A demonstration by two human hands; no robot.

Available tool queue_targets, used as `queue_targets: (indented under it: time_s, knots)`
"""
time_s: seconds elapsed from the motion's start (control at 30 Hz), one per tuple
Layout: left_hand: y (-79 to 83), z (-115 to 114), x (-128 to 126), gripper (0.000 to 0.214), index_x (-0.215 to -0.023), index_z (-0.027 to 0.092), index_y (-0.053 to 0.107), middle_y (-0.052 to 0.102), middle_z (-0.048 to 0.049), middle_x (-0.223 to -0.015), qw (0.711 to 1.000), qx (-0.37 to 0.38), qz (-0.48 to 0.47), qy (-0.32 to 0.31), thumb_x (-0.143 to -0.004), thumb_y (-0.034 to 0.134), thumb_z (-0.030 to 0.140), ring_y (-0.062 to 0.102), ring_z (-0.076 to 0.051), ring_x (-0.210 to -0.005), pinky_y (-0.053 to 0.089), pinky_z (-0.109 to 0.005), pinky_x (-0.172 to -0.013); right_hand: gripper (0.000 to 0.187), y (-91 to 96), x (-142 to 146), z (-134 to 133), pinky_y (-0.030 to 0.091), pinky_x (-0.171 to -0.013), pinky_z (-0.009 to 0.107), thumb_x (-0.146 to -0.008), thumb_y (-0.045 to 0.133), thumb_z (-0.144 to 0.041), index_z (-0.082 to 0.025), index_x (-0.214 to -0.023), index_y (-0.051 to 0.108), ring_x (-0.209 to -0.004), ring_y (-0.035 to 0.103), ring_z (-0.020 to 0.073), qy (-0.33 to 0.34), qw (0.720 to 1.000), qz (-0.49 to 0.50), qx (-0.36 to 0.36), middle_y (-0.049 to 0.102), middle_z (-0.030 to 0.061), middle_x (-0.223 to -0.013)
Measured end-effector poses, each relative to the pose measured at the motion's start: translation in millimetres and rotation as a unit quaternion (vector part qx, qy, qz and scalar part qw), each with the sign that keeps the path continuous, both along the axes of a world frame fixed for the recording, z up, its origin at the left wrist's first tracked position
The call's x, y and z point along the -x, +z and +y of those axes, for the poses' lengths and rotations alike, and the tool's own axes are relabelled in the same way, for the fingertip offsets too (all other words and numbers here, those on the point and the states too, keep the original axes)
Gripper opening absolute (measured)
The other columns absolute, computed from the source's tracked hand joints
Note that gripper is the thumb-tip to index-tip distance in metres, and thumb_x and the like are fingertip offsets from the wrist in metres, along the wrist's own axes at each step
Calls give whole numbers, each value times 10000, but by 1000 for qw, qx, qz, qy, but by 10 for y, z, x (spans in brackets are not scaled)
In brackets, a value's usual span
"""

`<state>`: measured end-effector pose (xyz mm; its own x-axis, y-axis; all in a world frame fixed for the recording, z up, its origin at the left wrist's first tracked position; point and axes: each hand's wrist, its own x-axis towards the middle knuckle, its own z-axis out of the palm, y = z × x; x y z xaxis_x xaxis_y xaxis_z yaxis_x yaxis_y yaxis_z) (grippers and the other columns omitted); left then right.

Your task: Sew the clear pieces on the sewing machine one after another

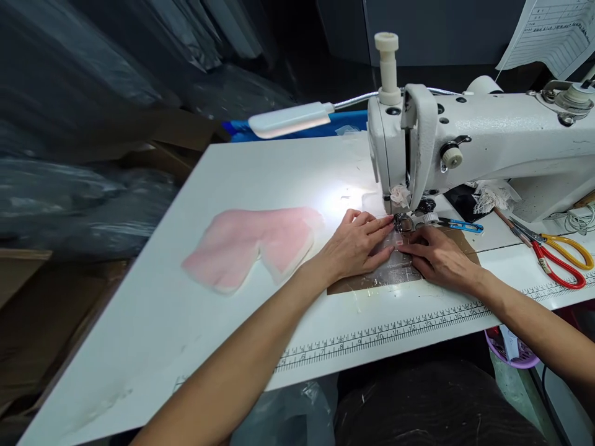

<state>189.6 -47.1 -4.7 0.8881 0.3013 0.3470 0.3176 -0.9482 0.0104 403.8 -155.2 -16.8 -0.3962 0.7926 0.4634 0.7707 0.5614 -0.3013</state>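
My left hand (359, 244) lies flat beside the presser foot (402, 222) of a white sewing machine (483, 139), its fingers stretched out towards the foot. On the other side, my right hand (439, 257) has its fingers closed in a pinch close to the foot, at a tiny pale pink bit (398, 243); what exactly it grips is too small to tell. Clear plastic film (395, 272) lies under both hands, over a brown sheet (346, 285) on the white table (153, 347). A pink fabric piece with white edges (251, 238) rests to the left of my left hand.
Blue thread snips (465, 226) lie right of the foot. Scissors with red and yellow handles (553, 251) sit further right. A lamp (290, 121) reaches over the back of the table. A printed ruler (381, 337) runs along the front edge, with a purple basket (515, 356) below.
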Motion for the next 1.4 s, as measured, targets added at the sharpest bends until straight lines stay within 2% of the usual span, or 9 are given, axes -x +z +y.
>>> queue_targets:
  time_s: [0.13, 0.57, 0.7, 0.8, 0.87, 1.03, 1.4]
  knots:
    - [-2, -4, 0, 418, -1285, 198, 676, 674, -112, -1343, 1000, -1, 16, 11, -985, 450, 380, 588, -291, -983, 425, -481, -863, 301, 6, 1, -3, 593, -867, 399, -942, 501, -129, -202, -1135, 719, -954, 584, 216, 0, 1000, 10, 5, 605, 102, -1013]
    - [-12, -31, -12, 395, -1224, 133, 686, 678, -155, -1313, 999, -32, -3, 6, -988, 457, 352, 598, -298, -982, 430, -473, -848, 306, -12, -16, -4, 607, -873, 432, -961, 498, -150, -187, -1160, 728, -978, 613, 225, 6, 999, 29, 14, 604, 122, -1052]
    - [-24, -36, -31, 336, -1140, 125, 692, 718, -155, -1171, 999, -32, -34, -13, -987, 465, 320, 620, -274, -972, 467, -433, -818, 318, -31, -51, 17, 615, -850, 419, -972, 482, -163, -177, -1174, 727, -961, 620, 215, 17, 1000, 22, -3, 602, 122, -1032]
    - [-50, -30, -44, 271, -1012, 142, 718, 759, -102, -1034, 996, -27, -55, -61, -990, 467, 241, 654, -213, -874, 496, -376, -794, 320, -41, -69, 33, 614, -850, 419, -978, 482, -174, -193, -1188, 723, -973, 623, 213, 19, 1000, 11, 3, 604, 118, -1037]
    - [-59, -27, -43, 258, -978, 161, 728, 771, -78, -1016, 995, -26, -58, -70, -986, 479, 228, 665, -191, -829, 507, -361, -782, 318, -36, -67, 34, 611, -860, 426, -981, 483, -180, -205, -1190, 721, -985, 622, 216, 17, 1000, 3, 9, 608, 116, -1041]
    - [-21, -25, -8, 286, -1027, 158, 740, 769, -92, -1055, 995, -27, -46, -81, -959, 496, 292, 673, -206, -811, 518, -379, -758, 317, -3, -39, 17, 612, -854, 428, -983, 476, -182, -171, -1185, 720, -976, 616, 228, 14, 1000, -9, 7, 614, 128, -1032]
    - [28, -24, 18, 340, -1137, 160, 731, 730, -119, -1173, 998, -29, 23, -53, -963, 499, 338, 672, -240, -899, 520, -413, -818, 336, 49, 9, -1, 603, -851, 450, -970, 467, -151, -193, -1223, 685, -980, 592, 246, -7, 999, -36, 33, 609, 134, -1062]
